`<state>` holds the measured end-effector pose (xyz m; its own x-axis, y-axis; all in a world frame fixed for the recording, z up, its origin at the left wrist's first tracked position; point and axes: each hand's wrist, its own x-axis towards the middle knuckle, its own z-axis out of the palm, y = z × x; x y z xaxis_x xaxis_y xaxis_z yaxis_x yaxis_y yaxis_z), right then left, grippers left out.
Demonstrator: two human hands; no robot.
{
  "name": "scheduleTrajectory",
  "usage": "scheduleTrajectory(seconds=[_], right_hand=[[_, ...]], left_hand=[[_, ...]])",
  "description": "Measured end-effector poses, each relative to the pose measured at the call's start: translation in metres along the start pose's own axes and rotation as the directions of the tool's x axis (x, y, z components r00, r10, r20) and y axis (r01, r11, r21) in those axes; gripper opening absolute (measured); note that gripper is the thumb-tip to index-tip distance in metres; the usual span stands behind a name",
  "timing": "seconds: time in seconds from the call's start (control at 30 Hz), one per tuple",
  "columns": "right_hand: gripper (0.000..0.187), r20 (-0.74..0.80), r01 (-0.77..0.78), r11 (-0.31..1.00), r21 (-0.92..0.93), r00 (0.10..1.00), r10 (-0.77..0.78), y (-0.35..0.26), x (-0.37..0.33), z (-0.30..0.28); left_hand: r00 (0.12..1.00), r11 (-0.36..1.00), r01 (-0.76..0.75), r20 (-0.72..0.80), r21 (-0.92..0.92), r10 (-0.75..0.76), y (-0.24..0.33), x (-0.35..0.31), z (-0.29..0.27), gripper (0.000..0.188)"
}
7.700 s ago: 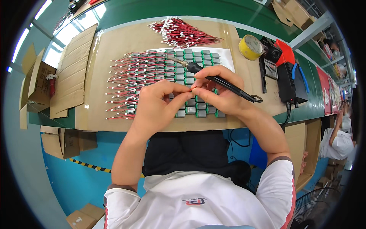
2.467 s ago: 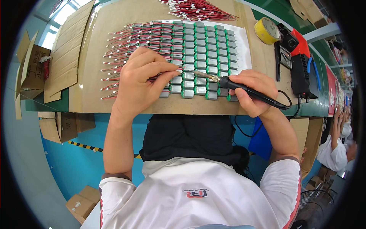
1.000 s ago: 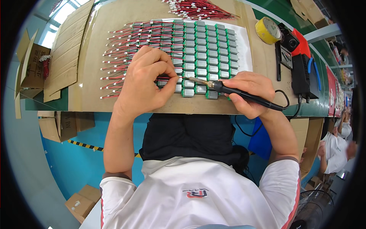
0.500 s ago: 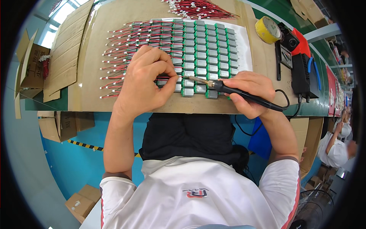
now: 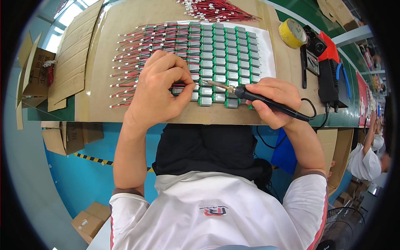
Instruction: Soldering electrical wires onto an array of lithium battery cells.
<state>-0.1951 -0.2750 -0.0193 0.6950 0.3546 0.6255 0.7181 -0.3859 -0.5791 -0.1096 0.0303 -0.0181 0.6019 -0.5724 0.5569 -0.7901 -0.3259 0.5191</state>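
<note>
Rows of small grey battery packs with green edges (image 5: pixel 219 55) lie on a white sheet (image 5: pixel 266 50). Red and black wires with white connectors (image 5: pixel 125 67) extend leftward from the left columns. My left hand (image 5: pixel 160 89) is over the near-left rows, thumb and forefinger pinched on a thin wire beside a pack; the fingers partly cover its end. In my right hand (image 5: pixel 279 100) is a soldering iron (image 5: pixel 241 92), gripped by its black handle. Its metal tip points left, just right of my left fingertips, above the packs. Whether the tip touches anything I cannot tell.
A heap of loose red wires (image 5: pixel 221 10) lies at the far edge. To the right are a yellow tape roll (image 5: pixel 293 33), a black soldering station (image 5: pixel 329 81) and blue-handled pliers (image 5: pixel 346 79). Cardboard (image 5: pixel 75 54) leans at left. The iron's cord loops beside my right wrist.
The soldering iron's tip has shifted slightly up and away from my left fingertips, with the right fingers moving a little. My left hand stays nearly still, its pinch unchanged.
</note>
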Motion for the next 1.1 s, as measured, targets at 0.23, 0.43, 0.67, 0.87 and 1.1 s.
scheduleTrajectory(seconds=[0.23, 0.43, 0.67, 0.87, 1.1], right_hand=[[0.038, -0.022, -0.052, 0.999, -0.013, 0.998, 0.052, -0.006, 0.01, -0.005], [0.033, -0.17, -0.238, 0.955, 0.179, 0.948, 0.268, 0.02, 0.027, -0.008], [0.022, -0.131, -0.088, 0.97, -0.225, 0.99, 0.06, 0.082, 0.104, -0.013], [0.031, -0.001, 0.001, 0.919, -0.394, 1.0, -0.002, 0.125, 0.12, 0.006], [0.025, -0.014, -0.068, 0.941, -0.332, 0.998, 0.067, 0.138, 0.129, 0.005]], left_hand=[[1.0, 1.0, 0.02, 0.011, 0.007, -0.02, 0.003, 0.0, -0.005, 0.014], [0.999, 1.0, 0.023, 0.036, 0.001, -0.023, 0.003, 0.002, -0.003, 0.014], [0.999, 0.999, 0.04, 0.023, 0.007, -0.04, 0.006, -0.002, -0.007, 0.013], [0.999, 0.999, 0.031, 0.025, -0.015, -0.031, 0.007, -0.001, -0.005, 0.014], [1.0, 1.0, 0.008, 0.021, 0.006, -0.008, 0.003, -0.002, -0.006, 0.014]])
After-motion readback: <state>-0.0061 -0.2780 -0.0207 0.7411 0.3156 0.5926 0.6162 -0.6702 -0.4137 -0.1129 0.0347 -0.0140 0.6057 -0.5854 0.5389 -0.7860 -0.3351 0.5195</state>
